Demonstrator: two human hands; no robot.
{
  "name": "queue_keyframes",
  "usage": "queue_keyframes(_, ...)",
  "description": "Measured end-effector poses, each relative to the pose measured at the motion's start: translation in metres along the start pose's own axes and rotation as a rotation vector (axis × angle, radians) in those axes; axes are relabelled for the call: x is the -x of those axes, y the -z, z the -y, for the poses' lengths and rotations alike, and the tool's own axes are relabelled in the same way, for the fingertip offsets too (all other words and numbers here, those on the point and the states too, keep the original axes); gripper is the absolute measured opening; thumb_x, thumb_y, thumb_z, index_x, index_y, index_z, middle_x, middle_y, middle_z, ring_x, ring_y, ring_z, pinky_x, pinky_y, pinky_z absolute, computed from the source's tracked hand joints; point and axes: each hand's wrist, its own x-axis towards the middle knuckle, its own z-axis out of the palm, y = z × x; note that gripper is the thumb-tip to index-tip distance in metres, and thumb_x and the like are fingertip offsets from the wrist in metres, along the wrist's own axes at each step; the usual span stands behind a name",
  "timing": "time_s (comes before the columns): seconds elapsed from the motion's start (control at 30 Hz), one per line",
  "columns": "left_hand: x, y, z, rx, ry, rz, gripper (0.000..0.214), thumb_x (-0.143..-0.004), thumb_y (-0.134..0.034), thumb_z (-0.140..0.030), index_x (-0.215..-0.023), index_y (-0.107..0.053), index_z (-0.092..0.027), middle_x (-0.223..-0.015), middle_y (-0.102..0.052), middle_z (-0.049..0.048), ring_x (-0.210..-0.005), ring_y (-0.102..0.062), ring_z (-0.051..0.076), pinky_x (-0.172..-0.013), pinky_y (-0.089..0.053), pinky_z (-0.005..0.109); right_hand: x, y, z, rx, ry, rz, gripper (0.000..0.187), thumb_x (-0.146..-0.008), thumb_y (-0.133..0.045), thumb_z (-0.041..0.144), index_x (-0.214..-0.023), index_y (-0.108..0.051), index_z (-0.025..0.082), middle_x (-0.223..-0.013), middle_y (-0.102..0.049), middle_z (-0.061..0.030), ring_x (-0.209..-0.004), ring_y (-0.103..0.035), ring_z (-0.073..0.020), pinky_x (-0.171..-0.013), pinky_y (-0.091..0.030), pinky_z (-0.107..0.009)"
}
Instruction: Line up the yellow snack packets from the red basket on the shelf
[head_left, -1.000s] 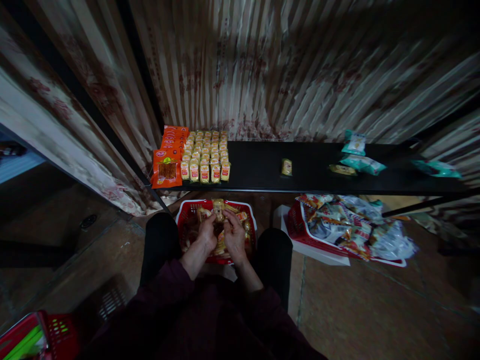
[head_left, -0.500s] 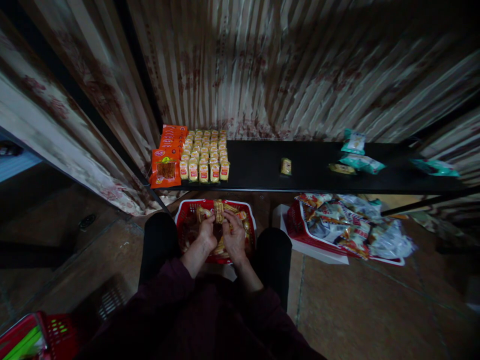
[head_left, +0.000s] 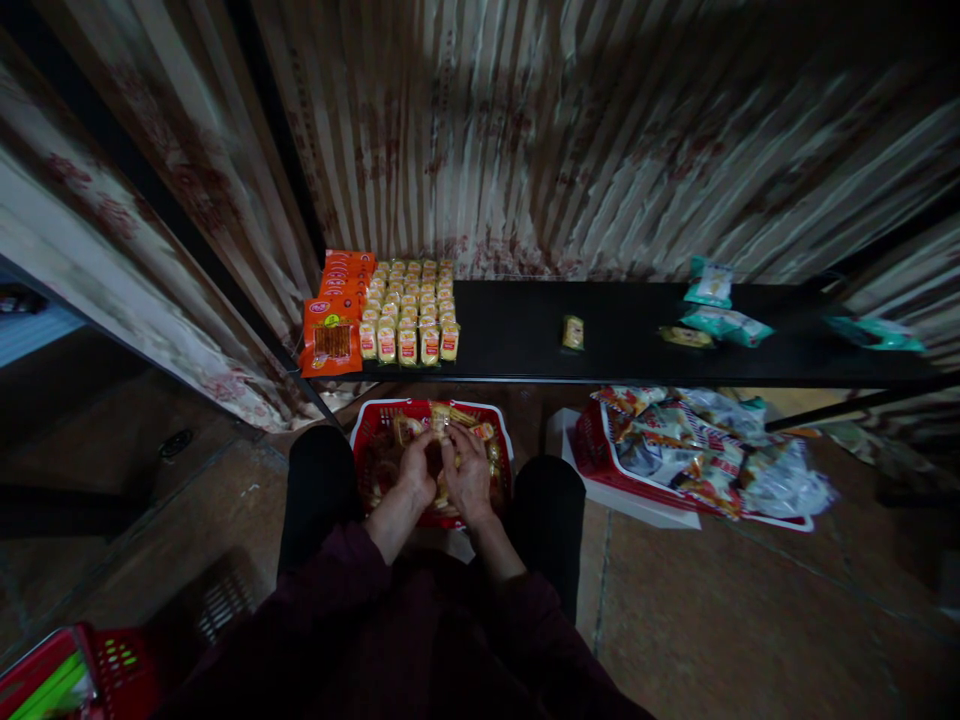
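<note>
Over the red basket point(head_left: 357, 440) between my knees, my left hand point(head_left: 415, 468) and my right hand point(head_left: 466, 470) meet at the fingertips. Both are closed on a small wrapped snack point(head_left: 441, 420), pale yellow in clear film. My fingers cover part of it. More yellow wrapped snacks point(head_left: 484, 432) lie in the basket around and below my hands. On the black shelf ahead stand tight rows of small yellow packets point(head_left: 407, 315), with orange snack bags point(head_left: 331, 330) at their left.
A single yellow packet point(head_left: 573, 333) and several teal packets point(head_left: 724, 325) lie farther right on the black shelf point(head_left: 510, 330). Below it, a second red basket point(head_left: 592, 450) holds plastic-bagged snacks. Another red basket point(head_left: 120, 670) stands at lower left. A patterned curtain point(head_left: 480, 140) hangs behind.
The snack in my fingers has turned from upright to lying flatter, with its end now facing me. My hands stay above the basket and have drawn slightly closer together.
</note>
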Motion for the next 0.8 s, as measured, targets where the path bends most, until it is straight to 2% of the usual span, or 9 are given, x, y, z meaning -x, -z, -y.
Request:
queue_keyframes(0.17,-0.005,0.001,0.007,-0.001,-0.126,-0.026,0.008,-0.066,-0.066,-0.023,-0.072,-0.065,-0.017,-0.071,-0.066,-0.0004,-0.068,-0.061,0.013,-0.071,-0.047,0.025,-0.001,-0.002,-0.001,-0.062,-0.073,-0.023,0.035,-0.089,-0.05,0.04,-0.111,-0.067,0.019,-0.118,-0.065,-0.0128,-0.112,-0.057,-0.0263,-0.1,-0.042,-0.047)
queue_keyframes(0.27,-0.005,0.003,0.01,-0.016,-0.197,-0.016,0.013,-0.063,-0.069,-0.026,-0.072,-0.066,-0.018,-0.077,-0.068,0.0001,-0.077,-0.063,0.014,-0.077,-0.047,0.026,-0.002,-0.004,-0.003,-0.085,-0.103,-0.029,0.037,-0.086,-0.054,0.044,-0.109,-0.068,0.019,-0.118,-0.065,-0.013,-0.111,-0.057,-0.0267,-0.1,-0.042,-0.046)
queue_keyframes(0.43,0.003,0.005,0.012,-0.144,-0.338,0.061,0.017,-0.068,-0.065,-0.03,-0.081,-0.07,-0.021,-0.104,-0.07,0.0031,-0.104,-0.06,0.018,-0.09,-0.044,0.029,-0.002,-0.006,-0.006,-0.109,-0.147,-0.034,0.036,-0.084,-0.055,0.044,-0.106,-0.068,0.019,-0.113,-0.066,-0.0132,-0.108,-0.058,-0.0271,-0.098,-0.043,-0.047)
queue_keyframes(0.53,0.007,0.006,0.011,-0.235,-0.396,0.089,0.021,-0.073,-0.06,-0.03,-0.089,-0.072,-0.023,-0.116,-0.067,0.0033,-0.113,-0.056,0.02,-0.095,-0.042,0.031,-0.003,-0.006,-0.009,-0.126,-0.165,-0.034,0.035,-0.083,-0.054,0.043,-0.104,-0.068,0.019,-0.112,-0.067,-0.0135,-0.108,-0.058,-0.0275,-0.098,-0.043,-0.047)
queue_keyframes(0.8,0.001,0.006,0.016,-0.37,-0.525,0.132,0.021,-0.077,-0.058,-0.029,-0.094,-0.07,-0.022,-0.115,-0.066,0.0066,-0.114,-0.056,0.022,-0.103,-0.037,0.035,-0.008,-0.005,-0.019,-0.25,-0.351,-0.029,0.037,-0.079,-0.054,0.038,-0.109,-0.066,0.02,-0.115,-0.066,-0.0112,-0.106,-0.06,-0.0258,-0.098,-0.043,-0.045)
